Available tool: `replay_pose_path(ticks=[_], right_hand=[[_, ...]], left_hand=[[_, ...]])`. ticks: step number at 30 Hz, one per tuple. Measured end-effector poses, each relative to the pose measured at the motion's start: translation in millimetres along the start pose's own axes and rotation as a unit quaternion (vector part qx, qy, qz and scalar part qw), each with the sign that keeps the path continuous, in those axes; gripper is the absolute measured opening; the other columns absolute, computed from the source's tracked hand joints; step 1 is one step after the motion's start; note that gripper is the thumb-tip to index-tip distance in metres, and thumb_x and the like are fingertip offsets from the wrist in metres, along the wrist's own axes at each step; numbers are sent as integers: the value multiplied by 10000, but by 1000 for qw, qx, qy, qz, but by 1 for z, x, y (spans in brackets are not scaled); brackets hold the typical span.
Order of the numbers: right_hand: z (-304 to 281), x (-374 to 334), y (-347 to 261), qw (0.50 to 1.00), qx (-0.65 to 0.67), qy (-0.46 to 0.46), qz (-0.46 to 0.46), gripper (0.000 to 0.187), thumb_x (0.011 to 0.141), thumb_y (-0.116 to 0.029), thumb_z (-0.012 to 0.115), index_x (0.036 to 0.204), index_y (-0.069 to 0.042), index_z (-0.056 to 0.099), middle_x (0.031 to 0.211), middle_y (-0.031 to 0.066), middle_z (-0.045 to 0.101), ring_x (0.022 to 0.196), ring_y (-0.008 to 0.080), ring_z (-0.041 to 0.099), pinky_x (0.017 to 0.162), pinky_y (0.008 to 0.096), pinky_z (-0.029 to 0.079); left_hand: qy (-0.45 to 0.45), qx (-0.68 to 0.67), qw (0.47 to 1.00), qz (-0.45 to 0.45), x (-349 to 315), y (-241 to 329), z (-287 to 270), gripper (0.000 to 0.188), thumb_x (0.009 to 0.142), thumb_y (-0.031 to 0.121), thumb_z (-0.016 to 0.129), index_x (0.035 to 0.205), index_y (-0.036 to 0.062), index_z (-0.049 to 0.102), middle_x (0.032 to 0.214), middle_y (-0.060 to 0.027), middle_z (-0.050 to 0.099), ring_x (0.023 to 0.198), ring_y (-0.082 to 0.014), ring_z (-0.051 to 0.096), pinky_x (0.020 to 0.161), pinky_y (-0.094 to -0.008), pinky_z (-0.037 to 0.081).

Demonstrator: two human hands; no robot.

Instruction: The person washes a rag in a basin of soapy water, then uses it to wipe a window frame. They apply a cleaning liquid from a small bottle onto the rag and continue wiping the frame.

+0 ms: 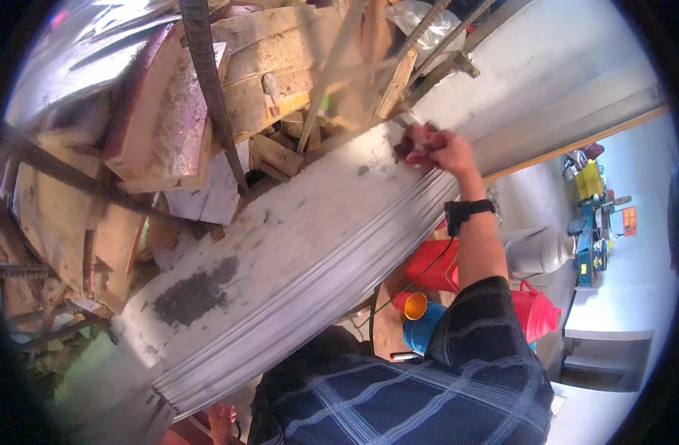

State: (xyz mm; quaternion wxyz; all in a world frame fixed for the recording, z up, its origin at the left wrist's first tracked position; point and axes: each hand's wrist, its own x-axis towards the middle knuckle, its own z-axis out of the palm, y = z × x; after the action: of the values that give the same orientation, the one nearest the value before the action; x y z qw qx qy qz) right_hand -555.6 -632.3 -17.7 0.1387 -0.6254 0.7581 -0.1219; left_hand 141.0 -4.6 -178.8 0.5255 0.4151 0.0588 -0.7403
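Observation:
My right arm stretches up and away from me, with a dark band on its wrist. In my right hand [452,153] is a bunched maroon cloth [421,144], closed in my fingers and pressed against the far part of a white ledge [302,189]. The ledge is stained with dirt and has a dark grey patch [197,291] nearer its left end. At the lower edge, below the ledge's grooved side, a small part of my left hand [222,421] shows near something red. Its grip is too small and cut off to make out.
Dark metal bars [203,81] cross the far side of the ledge. Beyond them lie wooden boards [261,63] and broken scraps. On my right stand a red container [433,265], a blue one [424,326], a pink flask [534,311] and a grey vessel [539,251].

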Motion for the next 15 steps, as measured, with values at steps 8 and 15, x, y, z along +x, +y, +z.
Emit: replay_pose_path(ticks=[8, 15], right_hand=[[40, -60, 30, 974, -79, 187, -104, 573, 731, -61, 678, 1277, -121, 517, 1303, 140, 579, 1138, 333, 603, 899, 442, 517], [72, -169, -68, 984, 87, 128, -91, 451, 751, -138, 728, 1169, -108, 561, 981, 179, 674, 914, 380, 666, 782, 458, 538]], left_hand=[[119, 515, 848, 31, 30, 13, -19, 542, 942, 270, 524, 1425, 47, 420, 1157, -111, 542, 942, -210, 552, 773, -329, 410], [140, 561, 816, -7, 73, 22, -102, 499, 884, 138, 661, 1344, 31, 500, 841, -62, 666, 626, -125, 609, 488, -240, 456]])
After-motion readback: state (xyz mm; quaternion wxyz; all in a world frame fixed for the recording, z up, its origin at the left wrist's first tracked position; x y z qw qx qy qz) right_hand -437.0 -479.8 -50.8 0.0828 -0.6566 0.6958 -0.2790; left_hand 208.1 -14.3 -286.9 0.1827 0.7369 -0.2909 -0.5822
